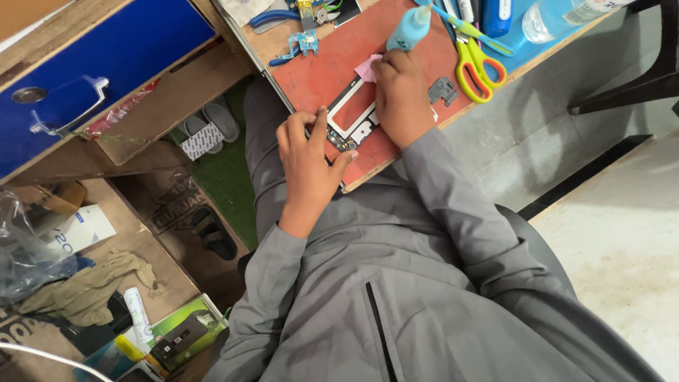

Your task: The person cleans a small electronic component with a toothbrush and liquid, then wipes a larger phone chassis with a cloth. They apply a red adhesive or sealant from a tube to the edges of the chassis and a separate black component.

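Left hand [309,157] steadying the opened phone frame [350,117] by its lower edge on the red work mat [318,71], right hand [399,95] pinching a pink cloth [368,67] against the frame's top, light-blue bottle [409,30] just beyond, yellow-handled scissors [477,67] near.

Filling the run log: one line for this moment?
left hand: steadies phone frame | right hand: presses pink cloth on frame | surface: red mat

White box with blue print [79,230] on lower shelf at left, tilted, beside crumpled clear plastic bag [25,255]. Green-and-black carton [185,332] at bottom left, lying flat. White tube with label [138,316] just beside it. Clear bottle with pale label [566,15] on desk, top right. Blue bottle, white label [497,14] near it.
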